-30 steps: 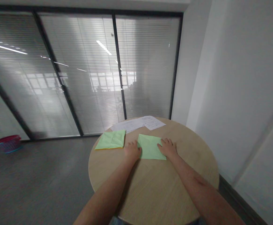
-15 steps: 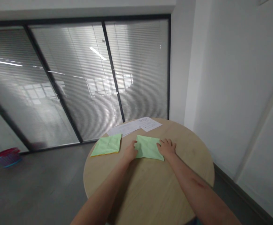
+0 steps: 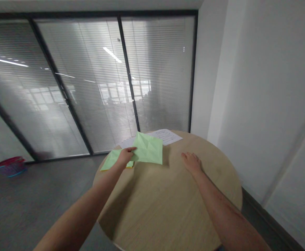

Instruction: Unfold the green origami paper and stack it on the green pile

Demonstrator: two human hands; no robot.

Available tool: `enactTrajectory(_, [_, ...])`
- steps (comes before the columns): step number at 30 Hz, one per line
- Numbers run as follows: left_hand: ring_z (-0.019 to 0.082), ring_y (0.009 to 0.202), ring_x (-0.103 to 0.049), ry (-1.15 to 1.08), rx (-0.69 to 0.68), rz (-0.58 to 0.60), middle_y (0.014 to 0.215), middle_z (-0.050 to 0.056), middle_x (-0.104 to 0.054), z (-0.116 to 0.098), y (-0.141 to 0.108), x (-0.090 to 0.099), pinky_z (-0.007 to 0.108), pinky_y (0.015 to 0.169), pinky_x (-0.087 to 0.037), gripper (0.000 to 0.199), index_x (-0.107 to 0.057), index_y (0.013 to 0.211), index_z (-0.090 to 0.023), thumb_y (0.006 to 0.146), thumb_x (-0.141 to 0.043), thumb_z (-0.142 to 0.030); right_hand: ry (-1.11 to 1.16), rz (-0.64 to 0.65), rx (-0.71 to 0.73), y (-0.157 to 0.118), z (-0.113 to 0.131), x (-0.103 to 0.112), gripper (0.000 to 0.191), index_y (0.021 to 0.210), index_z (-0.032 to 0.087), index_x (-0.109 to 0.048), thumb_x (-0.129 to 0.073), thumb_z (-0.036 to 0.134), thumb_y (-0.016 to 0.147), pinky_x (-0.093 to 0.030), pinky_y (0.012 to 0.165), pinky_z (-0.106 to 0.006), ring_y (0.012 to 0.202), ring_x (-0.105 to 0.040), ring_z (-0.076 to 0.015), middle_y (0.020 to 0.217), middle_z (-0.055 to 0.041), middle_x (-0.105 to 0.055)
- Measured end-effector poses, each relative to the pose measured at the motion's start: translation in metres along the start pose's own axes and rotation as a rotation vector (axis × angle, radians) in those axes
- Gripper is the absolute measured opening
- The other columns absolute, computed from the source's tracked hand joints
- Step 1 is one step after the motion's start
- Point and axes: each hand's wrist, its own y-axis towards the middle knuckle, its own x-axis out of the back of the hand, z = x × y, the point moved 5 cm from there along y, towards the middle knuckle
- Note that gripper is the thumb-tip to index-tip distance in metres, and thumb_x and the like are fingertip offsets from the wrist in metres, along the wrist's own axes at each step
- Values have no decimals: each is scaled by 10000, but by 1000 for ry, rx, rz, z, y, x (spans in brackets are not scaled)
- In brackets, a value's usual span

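Note:
Pinched at its left edge by my left hand, a creased sheet of light green paper is held up above the table. It partly covers the white printed papers behind it. Beneath my left hand lies a green stack with a yellow-orange edge along its bottom; my hand and the raised sheet hide part of it. My right hand rests on the bare wood to the right, apart from the sheet, its fingers stretched out with nothing in them.
The round wooden table carries white printed papers at its far edge. Beyond stands a glass partition with blinds. A white wall rises on the right. A red-rimmed basket sits on the floor at far left.
My left hand has lifted the green sheet off the table and carried it left, over the stack's right part. My right hand has let go of the sheet and stays on the table.

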Motion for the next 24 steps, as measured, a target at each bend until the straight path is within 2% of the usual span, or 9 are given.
enactTrajectory(3, [137, 538, -608, -63, 67, -79, 694, 27, -709, 9, 21, 49, 232, 550, -516, 617, -752, 1292, -69, 679, -680, -76, -2, 56, 20, 0, 1, -7, 627, 1347, 203, -712, -211, 490, 1100, -372, 1167, -524, 1420, -502, -326, 1456, -165, -643])
enactTrajectory(5, [126, 496, -581, -85, 121, -114, 633, 9, -668, 17, 31, 77, 230, 529, -520, 589, -764, 1255, -76, 668, -732, -102, -3, 84, 15, -1, 1, -10, 633, 1361, 201, -701, -199, 485, 1101, -367, 1163, -552, 1431, -491, -331, 1470, -173, -630])
enactTrajectory(7, [126, 488, -577, -87, 171, -139, 600, -2, -638, 28, 38, 98, 230, 524, -532, 512, -791, 1166, -81, 656, -772, -113, -22, 95, 5, -4, 2, -13, 623, 1351, 200, -704, -203, 475, 1102, -348, 1167, -592, 1442, -479, -341, 1478, -173, -623])
enactTrajectory(10, [131, 505, -585, -55, 237, -175, 609, 7, -631, 49, 43, 118, 232, 520, -550, 410, -801, 1052, -74, 644, -782, -91, -90, 93, 32, -11, 9, -19, 558, 1314, 241, -723, -258, 464, 1099, -285, 1176, -664, 1487, -418, -364, 1492, -138, -617])
enactTrajectory(13, [139, 519, -592, 3, 280, -199, 639, 22, -642, 71, 42, 123, 231, 502, -554, 359, -794, 996, -77, 637, -790, -95, -146, 79, 102, -19, 20, -25, 515, 1331, 292, -712, -285, 460, 1098, -239, 1172, -696, 1500, -383, -367, 1501, -121, -608])
enactTrajectory(17, [177, 595, -653, 113, 293, -179, 722, 55, -693, 92, 41, 115, 266, 546, -608, 333, -793, 1007, -89, 681, -752, -140, -171, 90, 131, -25, 26, -28, 514, 1369, 302, -684, -279, 470, 1100, -240, 1173, -693, 1501, -373, -353, 1528, -121, -577])
enactTrajectory(21, [219, 675, -702, 295, 253, -121, 779, 84, -733, 100, 48, 107, 285, 572, -625, 333, -803, 1045, -116, 750, -667, -191, -176, 90, 136, -27, 26, -27, 506, 1365, 307, -680, -278, 458, 1097, -255, 1174, -680, 1487, -390, -334, 1520, -110, -581])
enactTrajectory(24, [276, 718, -730, 488, 185, -68, 794, 104, -754, 99, 57, 106, 327, 582, -625, 294, -820, 993, -164, 768, -661, -267, -207, 77, 158, -28, 27, -29, 500, 1381, 279, -668, -300, 451, 1089, -250, 1175, -673, 1487, -380, -339, 1524, -140, -570])
